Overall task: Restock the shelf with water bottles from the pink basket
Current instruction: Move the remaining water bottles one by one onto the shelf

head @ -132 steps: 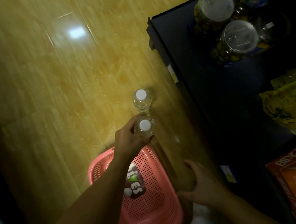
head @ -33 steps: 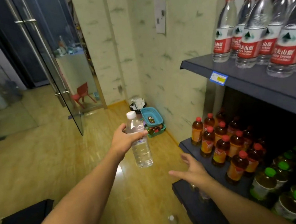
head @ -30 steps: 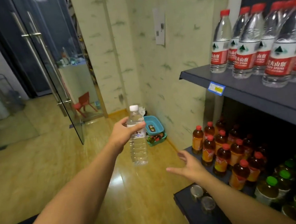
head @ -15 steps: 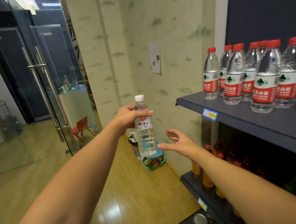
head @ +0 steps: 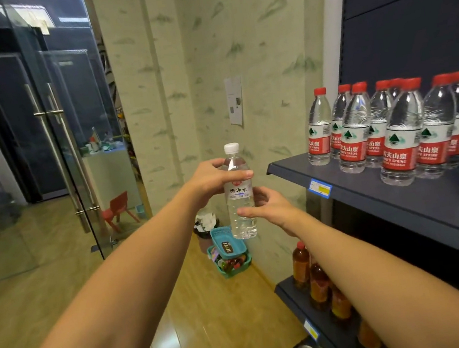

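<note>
A clear water bottle (head: 242, 219) with a white cap hangs upright in mid-air, left of the dark shelf (head: 371, 193). My left hand (head: 211, 180) grips it around the shoulder, just under the cap. My right hand (head: 270, 206) is at the bottle's middle, fingers spread around its right side and touching it. Several red-capped, red-labelled water bottles (head: 360, 133) stand in rows on the shelf's upper board. The pink basket is out of view.
Brown tea bottles (head: 301, 263) fill the lower shelf under my right arm. Teal baskets (head: 228, 250) sit on the wooden floor by the green-patterned wall. Glass doors (head: 59, 155) with steel handles stand at the left; a small red chair (head: 117, 207) is behind them.
My view has lifted from the floor and pink basket to the shelf. My left hand has raised the bottle to shelf height, and my right hand has come up to touch its middle.
</note>
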Demonstrator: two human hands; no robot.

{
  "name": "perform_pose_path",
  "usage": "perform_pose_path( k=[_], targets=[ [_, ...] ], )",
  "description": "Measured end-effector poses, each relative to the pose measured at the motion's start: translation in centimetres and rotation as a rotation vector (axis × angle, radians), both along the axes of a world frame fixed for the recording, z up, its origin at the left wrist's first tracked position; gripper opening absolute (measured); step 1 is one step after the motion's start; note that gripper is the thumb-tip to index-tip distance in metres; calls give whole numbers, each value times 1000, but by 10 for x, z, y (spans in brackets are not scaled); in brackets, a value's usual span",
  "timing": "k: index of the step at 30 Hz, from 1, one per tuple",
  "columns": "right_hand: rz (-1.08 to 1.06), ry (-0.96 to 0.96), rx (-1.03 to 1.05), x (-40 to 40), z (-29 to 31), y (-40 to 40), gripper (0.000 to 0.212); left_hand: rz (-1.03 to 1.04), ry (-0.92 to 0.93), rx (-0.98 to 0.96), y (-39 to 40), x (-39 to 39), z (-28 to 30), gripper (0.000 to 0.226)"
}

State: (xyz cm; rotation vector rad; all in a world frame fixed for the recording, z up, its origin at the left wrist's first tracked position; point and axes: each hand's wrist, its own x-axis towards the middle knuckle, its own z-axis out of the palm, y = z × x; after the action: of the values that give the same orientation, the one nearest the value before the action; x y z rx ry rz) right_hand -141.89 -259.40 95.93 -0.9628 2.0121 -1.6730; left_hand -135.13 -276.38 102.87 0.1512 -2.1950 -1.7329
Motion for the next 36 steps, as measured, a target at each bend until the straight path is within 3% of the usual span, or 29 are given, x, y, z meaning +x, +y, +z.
perform_pose_path(
  k=[2,6,14,17,21,26,31,36],
  targets=[
    [5,6,-20,-1,5,-2,50,-5,12,2,7,-3,2,54],
    [-31,2,-67,-4,12,-2,42,-3,33,1,15,-11,3,52],
    [-57,-71,-76,-14,7,-3,49,-39,17,-22,22,-19,-2,50],
    [-93,-94,-91,-16,3,-1,49,-82,18,21,24,-19,-5,65],
    [-136,-112,-117,-19,5,6,50,-114,41,75,24,-19,-7,48],
    [-157,-79,-90,-23,12,17,63,-105,47,96,16,-24,-18,73],
    [-195,-53,-93,-26,22,32,50,-146,43,110,20,-30,-21,66],
    [-244,-13,-96,-27,38,56,45,-201,53,132,37,-39,-17,73]
  ],
)
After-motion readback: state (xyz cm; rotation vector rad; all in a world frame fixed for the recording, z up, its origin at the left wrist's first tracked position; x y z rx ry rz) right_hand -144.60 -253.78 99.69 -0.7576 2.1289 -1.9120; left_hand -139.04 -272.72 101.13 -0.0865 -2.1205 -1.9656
